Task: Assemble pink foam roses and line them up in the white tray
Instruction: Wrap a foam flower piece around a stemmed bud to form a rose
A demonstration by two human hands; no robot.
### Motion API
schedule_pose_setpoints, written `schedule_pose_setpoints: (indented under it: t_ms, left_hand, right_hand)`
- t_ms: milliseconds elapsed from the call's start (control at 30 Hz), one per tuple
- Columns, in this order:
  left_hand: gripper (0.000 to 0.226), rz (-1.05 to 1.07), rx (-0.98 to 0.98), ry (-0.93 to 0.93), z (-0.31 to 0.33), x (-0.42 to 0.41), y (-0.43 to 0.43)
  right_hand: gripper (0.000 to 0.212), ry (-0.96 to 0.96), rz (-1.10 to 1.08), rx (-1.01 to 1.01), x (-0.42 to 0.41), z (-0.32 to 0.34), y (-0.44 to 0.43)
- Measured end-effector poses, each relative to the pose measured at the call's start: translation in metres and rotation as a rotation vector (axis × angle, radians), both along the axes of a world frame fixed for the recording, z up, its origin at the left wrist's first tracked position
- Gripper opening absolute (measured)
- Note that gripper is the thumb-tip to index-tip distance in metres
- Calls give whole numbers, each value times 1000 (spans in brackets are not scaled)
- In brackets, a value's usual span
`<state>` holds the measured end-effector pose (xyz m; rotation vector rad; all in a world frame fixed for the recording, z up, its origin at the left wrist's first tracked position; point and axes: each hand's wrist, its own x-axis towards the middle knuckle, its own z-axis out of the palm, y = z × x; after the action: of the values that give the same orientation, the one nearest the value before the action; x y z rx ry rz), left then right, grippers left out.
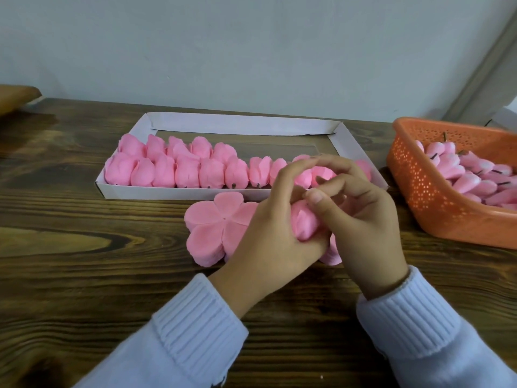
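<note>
Pink foam rose (pixel 305 222), half wrapped, sits between both hands just above the dark wooden tabletop (pixel 84 275), near the middle of it and in front of the tray's near edge. The left hand (pixel 268 228) holds the rose from below and from the side, its fingers bent round it. The right hand (pixel 363 219) pinches the top of the rose with thumb and forefinger, as if pressing a petal into place. So I judge this rose as in work and not yet finished.

Under the hands lies a stack of flat pink five-petal foam cut-outs (pixel 215 228), partly hidden by the left hand; it looks thick, so material remains for many more roses.

Behind it, the white cardboard tray (pixel 240 124) lies along the far edge of the tabletop. Its front row of roses (pixel 184 172) runs from the left wall almost to the right wall, though the hands cover part of its right end. The back row of roses (pixel 179 148) has five roses, starting at the far left corner; the rest of that row is bare.

At the right edge of the tabletop stands an orange perforated plastic basket (pixel 436 208) with many pink foam buds with dark stems (pixel 470 177) in it. In my judgement somewhat more than half of the tray is filled.
</note>
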<state>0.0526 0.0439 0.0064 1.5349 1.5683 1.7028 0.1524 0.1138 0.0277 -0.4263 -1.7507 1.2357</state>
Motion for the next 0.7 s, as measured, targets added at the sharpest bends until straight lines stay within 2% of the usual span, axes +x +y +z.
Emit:
schedule_pose_setpoints:
  t_ms: [200,467,700]
  left_hand:
    - [83,-95,-62,-94,4,0,-3]
    - [79,-23,93,129,11,-1,-5]
    - [73,-155,117,9,4,1,-3]
  right_hand:
    - [22,51,-17,-54,2,2,1]
    - [5,-117,-11,114,5,2,4]
    - [8,-111,129,130,5,5,3]
